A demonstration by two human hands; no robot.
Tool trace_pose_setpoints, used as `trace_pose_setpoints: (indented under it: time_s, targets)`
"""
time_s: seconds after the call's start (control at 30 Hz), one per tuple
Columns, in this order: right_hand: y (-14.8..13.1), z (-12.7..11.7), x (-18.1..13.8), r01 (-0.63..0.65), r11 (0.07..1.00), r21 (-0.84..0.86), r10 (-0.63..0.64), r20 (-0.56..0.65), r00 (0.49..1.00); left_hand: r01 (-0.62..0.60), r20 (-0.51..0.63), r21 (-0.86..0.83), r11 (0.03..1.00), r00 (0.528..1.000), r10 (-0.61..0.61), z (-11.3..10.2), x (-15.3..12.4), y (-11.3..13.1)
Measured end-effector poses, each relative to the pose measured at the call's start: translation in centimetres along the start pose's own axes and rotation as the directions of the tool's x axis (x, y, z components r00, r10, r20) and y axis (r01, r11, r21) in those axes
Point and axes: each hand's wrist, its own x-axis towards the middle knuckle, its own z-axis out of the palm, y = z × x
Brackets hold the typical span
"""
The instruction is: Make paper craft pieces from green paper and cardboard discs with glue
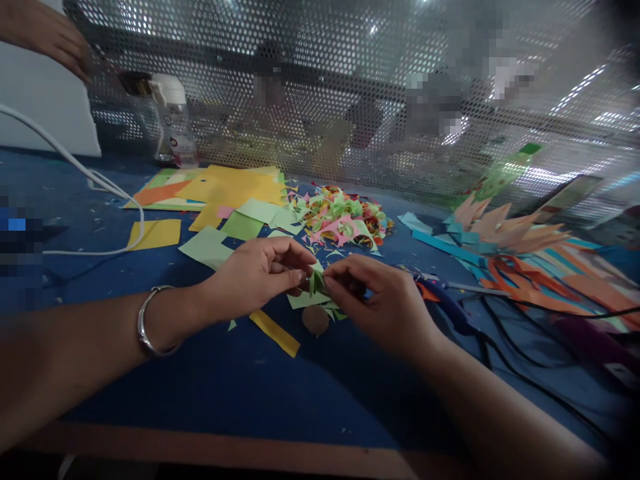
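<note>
Between my two hands is a small folded piece of green paper, held above the blue table. My left hand, with a silver bangle on the wrist, pinches its left side between thumb and fingers. On its right side, my right hand grips the same piece with thumb and forefinger. Below the hands lie a round brown disc and a yellow paper strip. Pale green paper spreads out behind my left hand.
A heap of colourful paper scraps and yellow sheets lie farther back. At right are a blue-handled tool with a cord and orange paper strips. Bottles stand by the perforated metal screen. Another person's hand shows upper left.
</note>
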Motion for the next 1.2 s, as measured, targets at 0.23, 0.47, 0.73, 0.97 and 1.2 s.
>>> trace_pose_setpoints:
  time_s: [0.23, 0.47, 0.73, 0.97, 1.2]
  targets:
    - [-0.04, -0.06, 0.00, -0.015, 1.000, 0.008, 0.015, 0.014, 1.000, -0.012, -0.010, 0.029, 0.999, 1.000, 0.012, 0.12, -0.16, 0.11]
    - [-0.12, -0.03, 0.09, -0.039, 0.999, 0.018, 0.040, -0.026, 0.999, -0.020, -0.096, 0.222, 0.975, 0.994, 0.042, -0.11, -0.13, 0.49]
    - [0.04, -0.14, 0.06, -0.056, 0.998, 0.011, 0.056, -0.020, 0.998, -0.067, 0.002, 0.208, 0.976, 0.998, 0.068, 0.04, -0.61, 0.58]
    - [0.03, -0.16, 0.15, -0.058, 0.998, 0.018, 0.058, -0.014, 0.998, -0.063, 0.028, 0.131, 0.989, 0.998, 0.059, -0.33, -0.39, 0.51]
    - [0.05, -0.13, 0.12, -0.049, 0.999, 0.022, 0.049, -0.018, 0.999, -0.066, 0.053, 0.096, 0.993, 0.997, 0.061, -0.35, -0.35, 0.22]
